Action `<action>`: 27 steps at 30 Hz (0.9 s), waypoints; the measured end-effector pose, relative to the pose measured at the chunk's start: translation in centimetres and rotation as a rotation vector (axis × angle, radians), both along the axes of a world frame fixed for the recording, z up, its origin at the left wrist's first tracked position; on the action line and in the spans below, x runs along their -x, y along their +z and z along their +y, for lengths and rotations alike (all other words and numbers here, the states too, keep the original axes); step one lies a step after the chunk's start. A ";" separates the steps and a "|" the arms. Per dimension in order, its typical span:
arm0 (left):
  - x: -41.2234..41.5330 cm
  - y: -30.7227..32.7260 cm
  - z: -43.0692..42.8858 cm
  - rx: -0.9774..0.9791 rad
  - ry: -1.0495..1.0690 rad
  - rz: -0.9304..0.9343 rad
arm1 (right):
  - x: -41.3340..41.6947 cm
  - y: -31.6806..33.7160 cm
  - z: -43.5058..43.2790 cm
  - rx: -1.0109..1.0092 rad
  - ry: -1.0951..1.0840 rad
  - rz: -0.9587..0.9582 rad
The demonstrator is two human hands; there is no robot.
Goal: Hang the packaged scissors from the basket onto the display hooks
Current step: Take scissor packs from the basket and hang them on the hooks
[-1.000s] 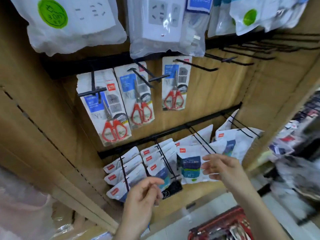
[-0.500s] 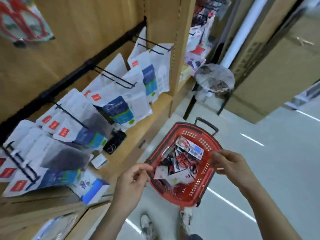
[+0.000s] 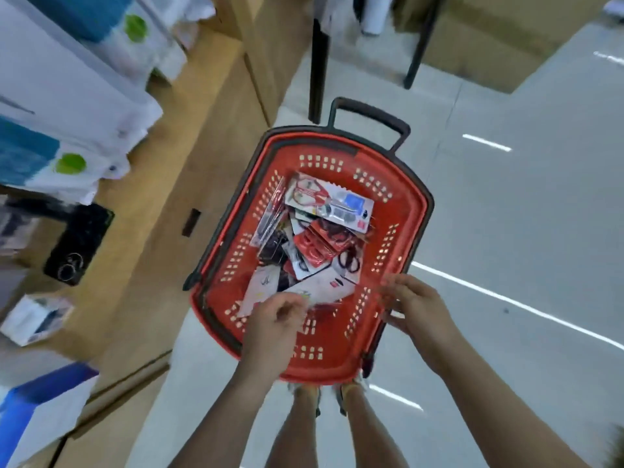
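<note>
Floor (image 3: 506, 231): red basket (image 3: 405, 184) is stood on it, with packaged scissors (image 3: 329, 201) heaped inside. The pick-up step is judged in hand. Right hand (image 3: 418, 309): grip spread wide over the right rim. Left hand (image 3: 273, 319): grip loosely curled above the near packs, nothing held. One pack is to be pinched next, its hang-hole kept free.

Single head-worn camera, aimed steeply down from above, close over a red basket (image 3: 410, 211) on the floor (image 3: 506, 231).
</note>
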State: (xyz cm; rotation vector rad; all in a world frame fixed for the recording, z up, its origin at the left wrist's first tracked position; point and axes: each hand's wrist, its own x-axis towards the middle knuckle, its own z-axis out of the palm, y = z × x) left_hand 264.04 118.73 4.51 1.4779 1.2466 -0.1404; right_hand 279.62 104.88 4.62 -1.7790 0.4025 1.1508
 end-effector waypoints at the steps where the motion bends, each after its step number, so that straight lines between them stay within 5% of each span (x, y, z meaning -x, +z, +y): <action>1: -0.9 -2.4 0.4 -0.005 -0.004 -0.002 | -0.1 -2.2 0.6 -0.003 -0.036 0.022; 11: -8.1 -18.9 7.5 -0.088 0.020 -0.033 | -4.2 -18.6 8.7 0.031 -0.331 0.022; 15: -11.9 -21.6 9.7 -0.028 -0.189 0.042 | -5.9 -23.2 11.2 0.080 -0.412 -0.026; 19: -14.1 -22.9 9.2 -0.094 -0.401 0.208 | -5.0 -24.6 12.3 0.158 -0.405 -0.089; 27: -10.4 -19.1 8.0 0.142 -0.070 0.137 | -1.4 -20.6 9.7 0.073 -0.490 0.133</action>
